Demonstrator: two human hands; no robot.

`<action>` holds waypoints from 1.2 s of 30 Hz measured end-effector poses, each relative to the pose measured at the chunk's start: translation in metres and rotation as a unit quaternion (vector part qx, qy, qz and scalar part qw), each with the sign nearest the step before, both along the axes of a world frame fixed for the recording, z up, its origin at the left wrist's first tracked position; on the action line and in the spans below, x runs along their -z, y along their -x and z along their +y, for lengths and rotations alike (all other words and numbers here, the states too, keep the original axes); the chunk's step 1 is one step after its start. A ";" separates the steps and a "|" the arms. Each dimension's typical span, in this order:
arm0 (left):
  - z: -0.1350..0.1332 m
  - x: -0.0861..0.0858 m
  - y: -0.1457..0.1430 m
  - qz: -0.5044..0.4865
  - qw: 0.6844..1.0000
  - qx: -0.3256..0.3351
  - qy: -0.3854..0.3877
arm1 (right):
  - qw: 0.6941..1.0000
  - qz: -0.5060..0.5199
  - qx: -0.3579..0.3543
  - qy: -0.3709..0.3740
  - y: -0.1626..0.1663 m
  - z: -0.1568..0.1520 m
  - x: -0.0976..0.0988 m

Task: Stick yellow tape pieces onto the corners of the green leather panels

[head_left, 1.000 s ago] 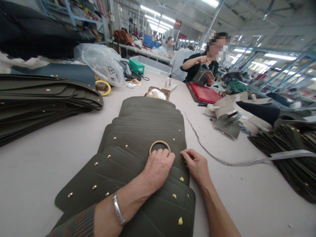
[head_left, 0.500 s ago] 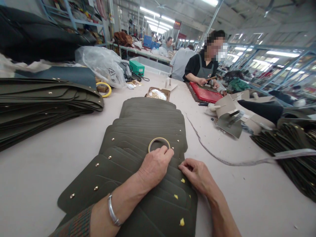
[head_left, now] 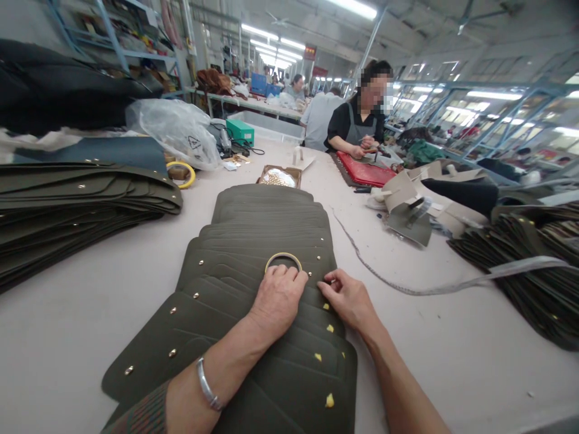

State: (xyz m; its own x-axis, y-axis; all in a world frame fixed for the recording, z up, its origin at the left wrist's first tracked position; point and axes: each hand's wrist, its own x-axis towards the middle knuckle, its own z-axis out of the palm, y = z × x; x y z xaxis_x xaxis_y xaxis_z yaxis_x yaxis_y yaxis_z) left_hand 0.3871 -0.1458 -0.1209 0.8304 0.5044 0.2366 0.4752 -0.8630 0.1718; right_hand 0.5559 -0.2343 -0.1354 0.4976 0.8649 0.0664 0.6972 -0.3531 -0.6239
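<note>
My left hand is closed on a narrow roll of yellow tape, holding it upright over a fanned stack of dark olive panels. Its knuckles hide the roll's lower part. By the stack's right edge is my right hand, fingers bent, thumb and forefinger slightly apart with nothing visible between them. Small torn bits of yellow tape lie along the panels' right side, one just below my right fingertips. Gold studs line the left side, and a few show near the roll.
Another olive pile lies left, beside a second yellow tape roll and a plastic bag. Beyond the stack sits a box of gold pieces. A strap crosses the right side toward more panels. A co-worker handles a red piece.
My right hand has lifted up and away from the panel edge, uncovering another yellow bit of tape. My left hand keeps hold of the tape roll. The whole view has shifted slightly.
</note>
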 end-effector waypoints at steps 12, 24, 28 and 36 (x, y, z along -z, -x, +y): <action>-0.008 -0.006 0.014 0.039 0.999 0.016 0.002 | 0.993 -0.099 0.060 -0.019 -0.005 0.004 0.003; -0.002 0.007 0.013 -0.207 0.967 0.115 0.090 | 0.969 0.169 -0.090 -0.153 0.015 -0.015 -0.008; -0.001 0.004 0.012 -0.179 0.975 0.106 0.077 | 0.965 0.093 -0.153 -0.193 0.021 -0.013 -0.012; -0.004 0.003 0.011 -0.144 0.982 0.098 0.074 | 0.956 0.006 -0.207 -0.210 0.024 -0.012 -0.014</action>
